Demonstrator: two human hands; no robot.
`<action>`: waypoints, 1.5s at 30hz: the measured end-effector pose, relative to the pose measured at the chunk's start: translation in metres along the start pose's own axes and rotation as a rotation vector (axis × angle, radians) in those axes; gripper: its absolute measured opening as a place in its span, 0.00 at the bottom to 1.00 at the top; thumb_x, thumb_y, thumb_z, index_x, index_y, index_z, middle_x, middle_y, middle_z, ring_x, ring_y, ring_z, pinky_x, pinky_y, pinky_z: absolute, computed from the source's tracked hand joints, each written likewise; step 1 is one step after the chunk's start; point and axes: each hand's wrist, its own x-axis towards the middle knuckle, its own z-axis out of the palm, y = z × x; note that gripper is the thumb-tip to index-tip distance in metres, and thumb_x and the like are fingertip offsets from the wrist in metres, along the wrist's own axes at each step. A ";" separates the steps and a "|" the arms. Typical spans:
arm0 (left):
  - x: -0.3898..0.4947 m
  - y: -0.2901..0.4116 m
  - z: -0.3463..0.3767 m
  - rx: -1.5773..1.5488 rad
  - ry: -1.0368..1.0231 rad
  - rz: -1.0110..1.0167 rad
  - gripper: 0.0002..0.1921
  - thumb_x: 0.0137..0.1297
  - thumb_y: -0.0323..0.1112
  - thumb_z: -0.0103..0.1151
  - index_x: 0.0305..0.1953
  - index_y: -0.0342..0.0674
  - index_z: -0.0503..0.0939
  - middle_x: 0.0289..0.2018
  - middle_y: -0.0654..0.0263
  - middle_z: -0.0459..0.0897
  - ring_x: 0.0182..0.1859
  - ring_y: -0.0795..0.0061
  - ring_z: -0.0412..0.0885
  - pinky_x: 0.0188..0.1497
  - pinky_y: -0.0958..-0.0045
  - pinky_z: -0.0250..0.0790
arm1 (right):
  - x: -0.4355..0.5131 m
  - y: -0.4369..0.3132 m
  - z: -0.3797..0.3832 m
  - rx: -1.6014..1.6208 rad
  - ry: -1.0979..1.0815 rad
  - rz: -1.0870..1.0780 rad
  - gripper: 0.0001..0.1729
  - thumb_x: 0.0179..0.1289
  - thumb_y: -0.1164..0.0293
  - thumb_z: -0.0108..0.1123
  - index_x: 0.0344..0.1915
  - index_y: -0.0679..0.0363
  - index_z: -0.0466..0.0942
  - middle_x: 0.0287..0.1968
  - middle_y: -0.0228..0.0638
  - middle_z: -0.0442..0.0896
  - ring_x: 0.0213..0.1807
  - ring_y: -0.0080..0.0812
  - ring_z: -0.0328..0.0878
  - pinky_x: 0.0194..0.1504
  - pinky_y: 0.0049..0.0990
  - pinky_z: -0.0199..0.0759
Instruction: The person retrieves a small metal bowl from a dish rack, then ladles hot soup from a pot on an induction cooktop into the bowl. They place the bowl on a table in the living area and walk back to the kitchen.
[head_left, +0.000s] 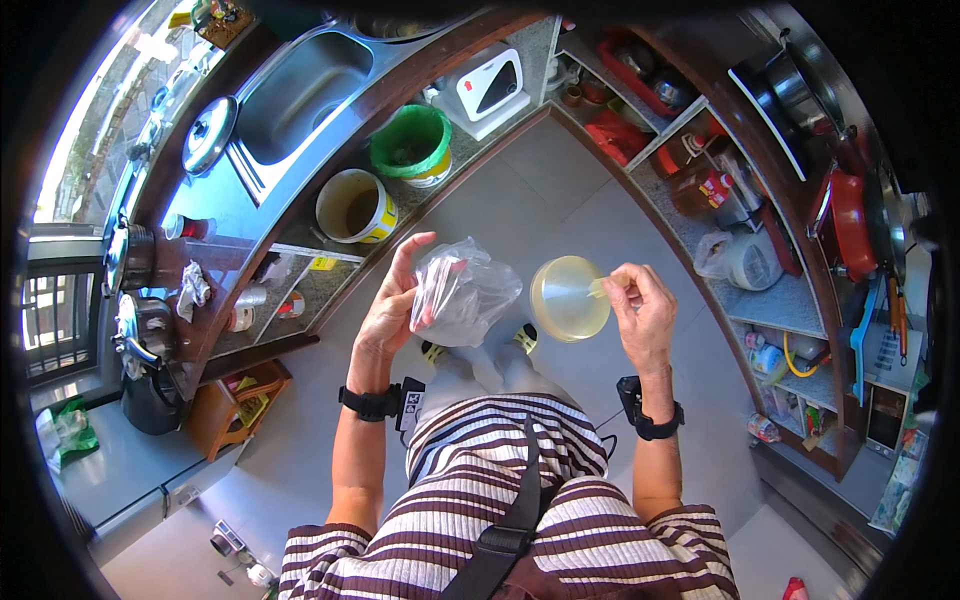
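My left hand (391, 306) grips a crumpled clear plastic bag (472, 292) at its left side, with the index finger raised. Whether the bag holds anything cannot be made out. To the right, my right hand (643, 311) pinches the tab of a round, translucent yellowish lid or shallow container (568, 300) between thumb and fingers. Its round face is tilted towards me. Bag and round piece are apart, both held in the air above the floor.
On the left counter are a steel sink (307, 97) and a pot lid (210, 135). Below stand a white bucket (356, 206) and a green-lined bucket (411, 142). Open shelves (780, 307) hold bottles and bags at the right. Grey floor tiles (555, 180) lie between.
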 end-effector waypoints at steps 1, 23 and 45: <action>0.004 0.001 0.001 0.065 -0.004 0.000 0.35 0.55 0.17 0.52 0.65 0.43 0.57 0.48 0.54 0.78 0.52 0.68 0.78 0.41 0.80 0.78 | 0.004 -0.006 -0.001 -0.005 -0.031 -0.016 0.08 0.59 0.70 0.63 0.33 0.62 0.75 0.28 0.31 0.76 0.24 0.24 0.75 0.26 0.23 0.70; 0.016 0.022 0.069 1.835 -0.393 0.345 0.54 0.44 0.20 0.63 0.72 0.49 0.44 0.41 0.54 0.79 0.44 0.55 0.77 0.44 0.59 0.73 | 0.007 -0.033 0.113 0.006 -0.091 -0.093 0.07 0.50 0.72 0.64 0.29 0.62 0.76 0.27 0.39 0.78 0.27 0.40 0.78 0.28 0.34 0.71; 0.035 -0.021 0.062 1.173 -0.279 0.157 0.38 0.48 0.20 0.60 0.64 0.50 0.64 0.43 0.56 0.70 0.36 0.61 0.79 0.39 0.66 0.74 | -0.011 0.007 0.090 -0.011 0.071 0.053 0.10 0.48 0.73 0.67 0.30 0.60 0.75 0.27 0.34 0.78 0.28 0.35 0.79 0.29 0.30 0.73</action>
